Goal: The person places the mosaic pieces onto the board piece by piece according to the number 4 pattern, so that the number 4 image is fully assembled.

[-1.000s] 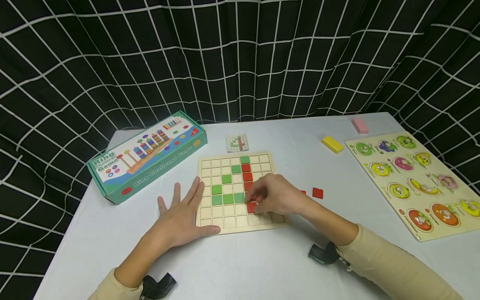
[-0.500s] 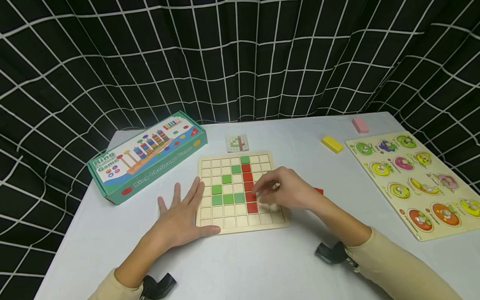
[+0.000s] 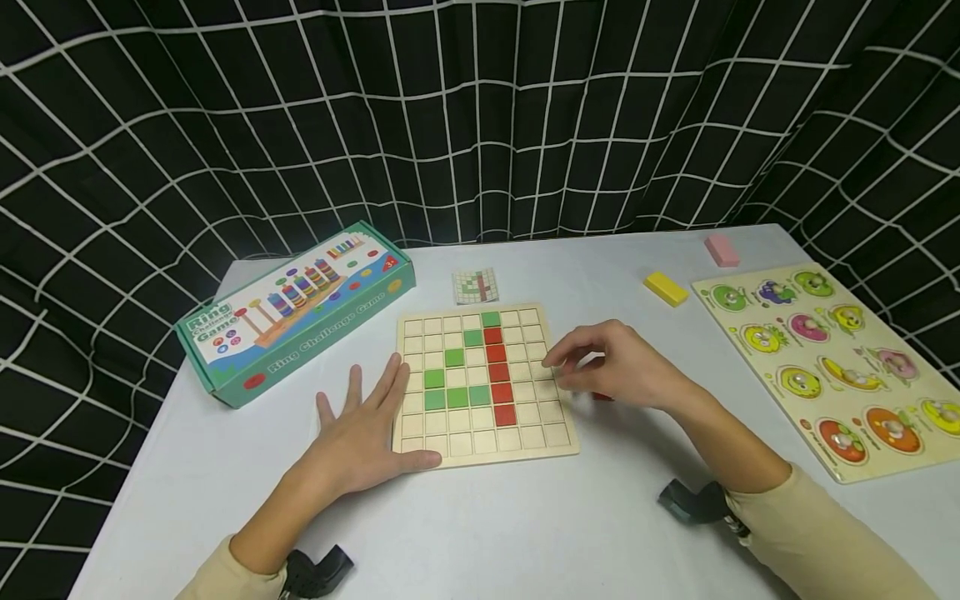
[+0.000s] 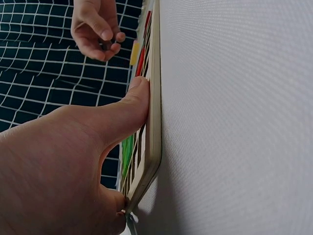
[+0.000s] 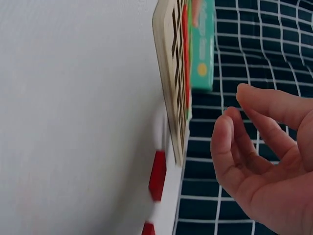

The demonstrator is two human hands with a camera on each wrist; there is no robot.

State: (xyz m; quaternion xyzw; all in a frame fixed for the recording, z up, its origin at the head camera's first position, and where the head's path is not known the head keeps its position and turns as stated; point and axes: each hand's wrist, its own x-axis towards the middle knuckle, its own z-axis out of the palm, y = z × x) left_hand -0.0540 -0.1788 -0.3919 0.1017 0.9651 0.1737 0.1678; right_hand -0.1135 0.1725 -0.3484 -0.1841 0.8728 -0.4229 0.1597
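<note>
A wooden grid board (image 3: 517, 443) lies on the white table, with several green tiles (image 3: 457, 398) in a stepped shape beside a column of several red tiles (image 3: 499, 372). My left hand (image 3: 356, 442) rests with spread fingers along the board's left edge, its thumb (image 4: 128, 110) over the front rim. Above the board's right edge is my right hand (image 3: 611, 367). Its fingers (image 5: 225, 134) curve loosely with nothing between them. Loose red tiles (image 5: 157, 176) lie on the table just right of the board; the hand mostly hides them in the head view.
Behind the board lies a small pattern card (image 3: 475, 286). A green game box (image 3: 296, 312) stands at the back left. To the right are a yellow block (image 3: 665, 288), a pink block (image 3: 722, 250) and a fruit puzzle board (image 3: 810, 392). A gridded black curtain (image 3: 480, 125) surrounds the table.
My right hand has lifted from the red column and moved right to the board's edge, uncovering the column's lower tiles. The left hand stays in place.
</note>
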